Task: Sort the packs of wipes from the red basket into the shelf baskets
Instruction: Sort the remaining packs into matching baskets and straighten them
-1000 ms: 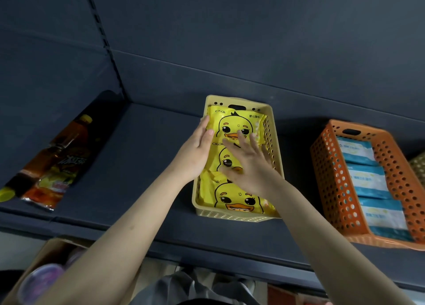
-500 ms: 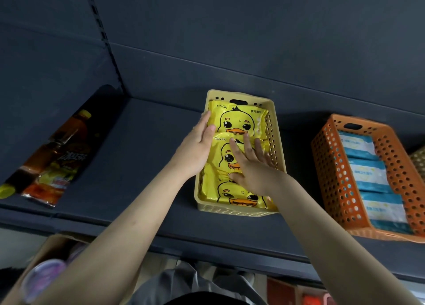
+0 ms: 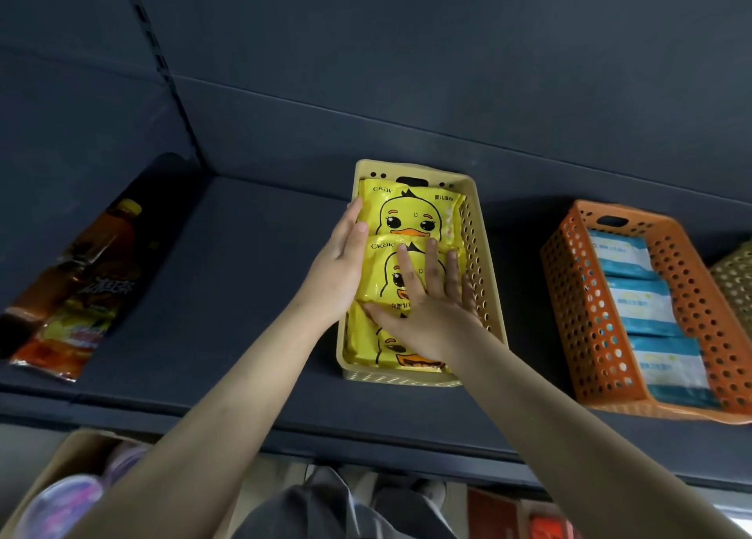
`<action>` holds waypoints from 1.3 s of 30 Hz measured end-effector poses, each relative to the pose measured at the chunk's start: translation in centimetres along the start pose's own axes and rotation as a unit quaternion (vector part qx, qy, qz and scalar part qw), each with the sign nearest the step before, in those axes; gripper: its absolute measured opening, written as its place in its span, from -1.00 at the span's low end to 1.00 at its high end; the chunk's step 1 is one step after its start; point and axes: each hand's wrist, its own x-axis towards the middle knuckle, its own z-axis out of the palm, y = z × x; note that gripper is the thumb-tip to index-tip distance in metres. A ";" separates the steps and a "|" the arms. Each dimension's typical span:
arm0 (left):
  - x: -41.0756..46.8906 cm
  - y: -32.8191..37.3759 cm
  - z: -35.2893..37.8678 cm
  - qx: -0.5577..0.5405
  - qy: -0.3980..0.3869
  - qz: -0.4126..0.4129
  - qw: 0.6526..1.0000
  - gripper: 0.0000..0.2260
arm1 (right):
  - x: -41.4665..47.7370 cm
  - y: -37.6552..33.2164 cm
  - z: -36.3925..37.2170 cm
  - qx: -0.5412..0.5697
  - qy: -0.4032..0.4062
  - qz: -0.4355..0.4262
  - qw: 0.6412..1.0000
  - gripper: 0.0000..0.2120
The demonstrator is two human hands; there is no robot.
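While right hand [image 3: 423,319] presses middle duck pack [image 3: 382,272] — "CKAK" legible top-left.

The right hand [image 3: 423,319] lies flat over the middle duck pack [image 3: 386,266], hiding most of its printed face and the top of the front duck pack [image 3: 366,343]. The left hand [image 3: 337,270] covers part of the yellow basket [image 3: 476,221]'s left wall. The orange basket [image 3: 569,294] runs off the right edge, the print on its blue-and-white packs [image 3: 635,302] is too small to read, and only a corner of a tan basket [image 3: 736,282] shows. At the bottom, a cardboard box [image 3: 69,453] holding blurred purple things [image 3: 69,502] and a red object [image 3: 500,514] are cut off and cannot be identified.
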 end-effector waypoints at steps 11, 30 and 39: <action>-0.3 0.3 0.2 0.001 0.015 0.000 1.000 -0.57 | -0.9 -0.9 0.1 0.017 -0.020 -0.031 0.999 -0.08; -8.7 10.3 11.6 0.291 -0.020 0.268 0.918 -0.73 | -23.7 16.8 -3.5 0.273 0.327 0.045 0.903 -0.63; -25.3 5.0 32.4 0.258 -0.237 0.310 0.884 -0.75 | -44.2 30.3 12.4 0.275 0.297 0.239 0.882 -0.67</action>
